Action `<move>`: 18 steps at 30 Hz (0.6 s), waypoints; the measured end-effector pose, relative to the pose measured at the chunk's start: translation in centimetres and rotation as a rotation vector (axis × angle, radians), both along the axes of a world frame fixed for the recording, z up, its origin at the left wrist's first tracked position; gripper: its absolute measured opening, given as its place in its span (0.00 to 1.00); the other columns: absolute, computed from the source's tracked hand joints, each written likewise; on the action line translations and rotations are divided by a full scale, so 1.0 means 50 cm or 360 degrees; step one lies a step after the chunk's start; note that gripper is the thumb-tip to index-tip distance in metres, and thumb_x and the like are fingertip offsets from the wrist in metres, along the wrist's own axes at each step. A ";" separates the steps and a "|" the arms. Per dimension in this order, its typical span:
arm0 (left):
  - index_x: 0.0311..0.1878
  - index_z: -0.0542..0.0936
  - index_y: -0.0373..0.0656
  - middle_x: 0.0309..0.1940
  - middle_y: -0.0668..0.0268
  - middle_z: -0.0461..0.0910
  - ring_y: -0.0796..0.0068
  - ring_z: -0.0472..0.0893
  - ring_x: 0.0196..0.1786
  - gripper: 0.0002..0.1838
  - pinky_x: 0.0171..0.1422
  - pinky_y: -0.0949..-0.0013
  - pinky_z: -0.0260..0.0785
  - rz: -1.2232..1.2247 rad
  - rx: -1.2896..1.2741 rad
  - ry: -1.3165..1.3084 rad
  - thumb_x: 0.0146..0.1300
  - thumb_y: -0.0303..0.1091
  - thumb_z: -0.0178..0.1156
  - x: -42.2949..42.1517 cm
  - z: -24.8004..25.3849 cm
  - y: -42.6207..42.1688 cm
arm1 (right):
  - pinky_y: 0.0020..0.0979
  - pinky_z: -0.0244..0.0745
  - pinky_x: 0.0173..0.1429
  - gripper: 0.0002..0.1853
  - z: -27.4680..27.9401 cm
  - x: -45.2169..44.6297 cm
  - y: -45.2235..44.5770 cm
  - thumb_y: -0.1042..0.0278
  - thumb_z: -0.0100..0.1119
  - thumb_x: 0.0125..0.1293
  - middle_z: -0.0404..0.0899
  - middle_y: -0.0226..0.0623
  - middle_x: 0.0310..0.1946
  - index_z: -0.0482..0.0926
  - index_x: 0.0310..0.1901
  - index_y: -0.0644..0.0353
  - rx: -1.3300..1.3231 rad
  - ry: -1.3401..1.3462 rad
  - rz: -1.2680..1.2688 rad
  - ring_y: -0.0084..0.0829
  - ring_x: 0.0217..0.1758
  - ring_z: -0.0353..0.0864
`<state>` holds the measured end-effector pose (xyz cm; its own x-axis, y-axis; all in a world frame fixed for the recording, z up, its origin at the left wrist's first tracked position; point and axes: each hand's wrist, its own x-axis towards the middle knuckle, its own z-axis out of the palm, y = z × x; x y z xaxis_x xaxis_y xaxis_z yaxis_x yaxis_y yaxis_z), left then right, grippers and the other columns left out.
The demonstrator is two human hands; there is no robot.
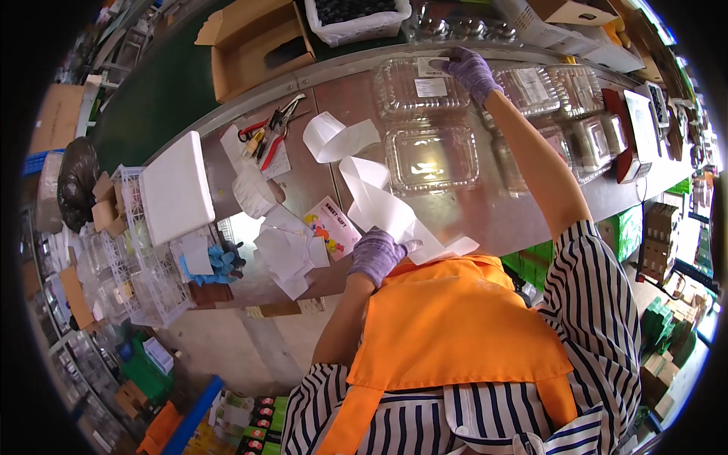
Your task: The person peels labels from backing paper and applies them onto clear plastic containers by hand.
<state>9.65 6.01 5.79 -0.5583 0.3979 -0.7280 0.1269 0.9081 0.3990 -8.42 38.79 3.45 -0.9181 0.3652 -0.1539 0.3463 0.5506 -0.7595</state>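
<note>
My left hand (377,256), in a purple knitted glove, is closed on a long curling strip of white paper (371,196) close to the orange apron. Out at the far side of the metal table, my right hand (472,74), gloved the same way, rests its stretched fingers at the top edge of a clear plastic clamshell container (394,89). Two white printed labels (431,87) lie on that container's lid. Nearer to me stands another clear container (432,158) with no label visible. More labelled clear containers (531,87) stand to the right.
Pliers and cutters with red handles (271,144) lie on the left, beside loose white paper (288,246) and a "Sweet Gift" card (332,226). A white foam lid (178,188) leans farther left. Behind are an open cardboard box (258,53) and a basket of dark fruit (356,30).
</note>
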 end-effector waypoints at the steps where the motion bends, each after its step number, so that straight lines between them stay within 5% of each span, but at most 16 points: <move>1: 0.39 0.80 0.34 0.37 0.43 0.79 0.50 0.81 0.42 0.36 0.49 0.57 0.72 0.0053 0.0004 -0.0065 0.50 0.65 0.61 -0.002 0.013 -0.009 | 0.30 0.71 0.51 0.26 -0.007 -0.015 0.001 0.47 0.71 0.49 0.83 0.34 0.40 0.81 0.45 0.55 0.0070 -0.0057 0.0022 0.32 0.43 0.80; 2: 0.36 0.81 0.35 0.29 0.49 0.81 0.53 0.81 0.37 0.33 0.46 0.58 0.72 0.0065 0.0096 -0.0008 0.51 0.63 0.62 0.005 0.009 -0.023 | 0.31 0.71 0.52 0.27 -0.014 -0.027 0.001 0.46 0.70 0.49 0.83 0.35 0.41 0.81 0.46 0.54 0.0139 -0.0114 0.0045 0.33 0.45 0.80; 6: 0.35 0.81 0.37 0.28 0.52 0.81 0.59 0.82 0.33 0.22 0.43 0.61 0.72 0.0286 0.0325 -0.0147 0.56 0.51 0.63 0.021 0.002 -0.069 | 0.35 0.69 0.55 0.30 -0.026 -0.047 -0.009 0.41 0.69 0.48 0.82 0.36 0.44 0.79 0.48 0.53 0.0374 -0.0301 0.0112 0.35 0.50 0.79; 11: 0.33 0.81 0.43 0.26 0.57 0.81 0.58 0.81 0.32 0.23 0.41 0.60 0.72 0.0333 0.0282 -0.0077 0.55 0.56 0.62 0.039 -0.023 -0.094 | 0.42 0.66 0.61 0.42 0.028 -0.038 -0.071 0.36 0.67 0.46 0.71 0.35 0.59 0.66 0.61 0.47 0.1290 -0.0434 0.0116 0.39 0.63 0.69; 12: 0.33 0.80 0.42 0.26 0.57 0.81 0.58 0.81 0.31 0.23 0.40 0.60 0.71 0.0357 0.0303 -0.0052 0.56 0.56 0.62 0.040 -0.015 -0.095 | 0.42 0.64 0.62 0.38 0.033 -0.024 -0.082 0.43 0.70 0.46 0.68 0.35 0.60 0.68 0.59 0.46 0.1374 -0.0196 0.0095 0.39 0.64 0.66; 15: 0.33 0.79 0.43 0.26 0.57 0.81 0.59 0.80 0.32 0.21 0.40 0.60 0.71 0.0439 0.0258 0.0049 0.57 0.54 0.61 0.044 -0.020 -0.123 | 0.38 0.69 0.59 0.32 0.039 0.016 -0.121 0.56 0.70 0.49 0.70 0.34 0.59 0.70 0.58 0.46 0.1312 0.0304 0.0377 0.38 0.61 0.70; 17: 0.34 0.79 0.43 0.27 0.57 0.81 0.59 0.81 0.33 0.20 0.41 0.60 0.71 0.0665 0.0334 0.0146 0.59 0.53 0.60 0.045 -0.039 -0.152 | 0.37 0.77 0.44 0.26 0.035 0.094 -0.180 0.61 0.63 0.55 0.75 0.35 0.50 0.69 0.57 0.50 0.0649 0.0407 0.0769 0.38 0.51 0.77; 18: 0.35 0.80 0.43 0.28 0.57 0.81 0.59 0.81 0.32 0.19 0.42 0.61 0.72 0.0710 0.0398 0.0457 0.61 0.52 0.57 0.055 -0.070 -0.171 | 0.37 0.76 0.45 0.26 0.028 0.138 -0.215 0.61 0.63 0.56 0.76 0.36 0.49 0.69 0.57 0.52 0.0373 0.0337 0.0968 0.38 0.51 0.77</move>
<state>12.38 -2.54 2.29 -0.8723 0.2191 -0.4371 -0.1114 0.7813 0.6141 -1.53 28.04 4.86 -0.9722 -0.2231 0.0715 -0.2192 0.7583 -0.6140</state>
